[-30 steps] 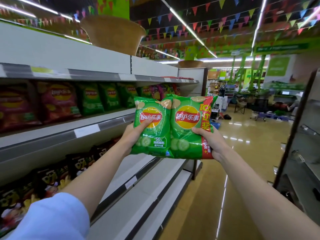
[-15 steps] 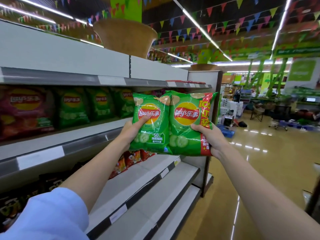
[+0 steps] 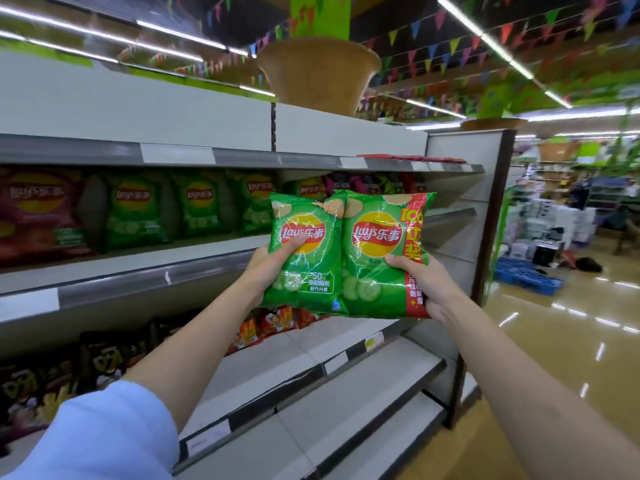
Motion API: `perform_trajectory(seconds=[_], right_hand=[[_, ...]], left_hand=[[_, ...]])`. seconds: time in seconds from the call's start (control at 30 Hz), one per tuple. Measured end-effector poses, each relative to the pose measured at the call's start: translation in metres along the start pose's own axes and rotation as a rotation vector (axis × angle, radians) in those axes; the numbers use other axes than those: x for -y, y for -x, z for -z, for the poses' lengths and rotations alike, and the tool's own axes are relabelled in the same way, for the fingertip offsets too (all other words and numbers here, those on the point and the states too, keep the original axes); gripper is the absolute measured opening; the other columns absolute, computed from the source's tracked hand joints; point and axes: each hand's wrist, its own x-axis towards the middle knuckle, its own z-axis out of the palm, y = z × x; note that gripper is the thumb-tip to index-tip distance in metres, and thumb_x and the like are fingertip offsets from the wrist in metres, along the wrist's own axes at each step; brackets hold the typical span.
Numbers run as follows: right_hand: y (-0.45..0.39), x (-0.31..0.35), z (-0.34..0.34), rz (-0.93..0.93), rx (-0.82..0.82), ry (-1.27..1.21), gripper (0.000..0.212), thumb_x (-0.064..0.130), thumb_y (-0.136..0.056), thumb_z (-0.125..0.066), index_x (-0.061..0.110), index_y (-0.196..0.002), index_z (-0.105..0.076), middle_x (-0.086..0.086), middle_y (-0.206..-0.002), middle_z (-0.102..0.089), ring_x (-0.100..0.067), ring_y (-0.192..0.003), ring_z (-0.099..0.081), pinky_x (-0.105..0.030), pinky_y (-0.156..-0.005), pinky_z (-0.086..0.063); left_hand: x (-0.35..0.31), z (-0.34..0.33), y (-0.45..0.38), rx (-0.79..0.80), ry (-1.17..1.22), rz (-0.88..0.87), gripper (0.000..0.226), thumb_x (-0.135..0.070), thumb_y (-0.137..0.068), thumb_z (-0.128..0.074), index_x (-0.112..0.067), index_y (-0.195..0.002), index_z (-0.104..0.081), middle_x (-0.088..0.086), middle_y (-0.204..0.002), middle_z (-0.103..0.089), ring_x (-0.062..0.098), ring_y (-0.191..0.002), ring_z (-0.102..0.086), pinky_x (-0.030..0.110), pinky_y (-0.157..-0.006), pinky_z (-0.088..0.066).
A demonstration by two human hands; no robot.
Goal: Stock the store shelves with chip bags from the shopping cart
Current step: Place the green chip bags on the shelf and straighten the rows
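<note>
We hold two green chip bags side by side out in front of the shelving. Our left hand [image 3: 268,268] grips the smaller bag [image 3: 304,251], thumb curled over its front and the other fingers hidden behind it. Our right hand [image 3: 420,285] clasps the larger bag [image 3: 375,254], the one with the red strip, thumb pressed on its face and fingers wrapped under its lower right corner. The bags touch along their inner edges.

Matching green bags stand in a row [image 3: 194,206] on the middle shelf [image 3: 145,261], just left of our hands, so that looks like where these belong. To place them well, we judge it best to keep the grip light so the chips don't crush, lift the bags over the shelf lip, set them upright with labels facing out, and release one hand at a time.
</note>
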Motion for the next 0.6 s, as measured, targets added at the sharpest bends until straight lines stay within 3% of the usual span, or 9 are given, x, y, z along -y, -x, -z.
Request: perform_trajectory(seconds=[0.07,0.2,0.33,0.6], right_hand=[[-0.011,0.001,0.012,-0.014,0.024,0.006,0.054,0.015,-0.074,-0.079,0.012,-0.122,-0.056,-0.015,-0.102,-0.072,-0.032,-0.090,-0.070,-0.046,-0.082,-0.056],[-0.029,-0.001,0.028,-0.033,0.071,0.001,0.048,0.016,-0.076,-0.078,0.015,-0.119,-0.056,-0.014,-0.103,-0.072,-0.032,-0.090,-0.070,-0.047,-0.084,-0.056],[-0.050,-0.010,0.030,-0.057,0.101,-0.032,0.048,0.015,-0.075,-0.079,0.014,-0.118,-0.057,-0.014,-0.101,-0.072,-0.032,-0.089,-0.070,-0.046,-0.083,-0.056],[-0.097,-0.022,-0.010,-0.078,0.254,-0.071,0.038,0.011,-0.079,-0.075,0.014,-0.114,-0.059,-0.011,-0.093,-0.073,-0.026,-0.080,-0.071,-0.036,-0.067,-0.056]], left_hand=[[0.001,-0.012,-0.001,-0.021,0.006,-0.002,0.056,-0.059,-0.068,-0.071,-0.019,-0.106,-0.061,0.007,-0.103,-0.073,0.025,-0.093,-0.071,0.043,-0.089,-0.055],[0.003,-0.032,-0.007,-0.073,0.015,0.009,0.034,-0.046,-0.082,-0.067,-0.017,-0.099,-0.064,0.003,-0.088,-0.075,0.020,-0.079,-0.073,0.034,-0.075,-0.059],[0.005,-0.035,-0.017,-0.107,0.002,0.031,0.038,-0.046,-0.081,-0.068,-0.016,-0.104,-0.063,0.006,-0.093,-0.075,0.021,-0.081,-0.073,0.032,-0.072,-0.059],[0.006,0.000,-0.039,-0.247,-0.059,0.073,0.042,-0.050,-0.078,-0.070,-0.016,-0.103,-0.062,0.003,-0.086,-0.076,0.019,-0.076,-0.073,0.031,-0.067,-0.058]])
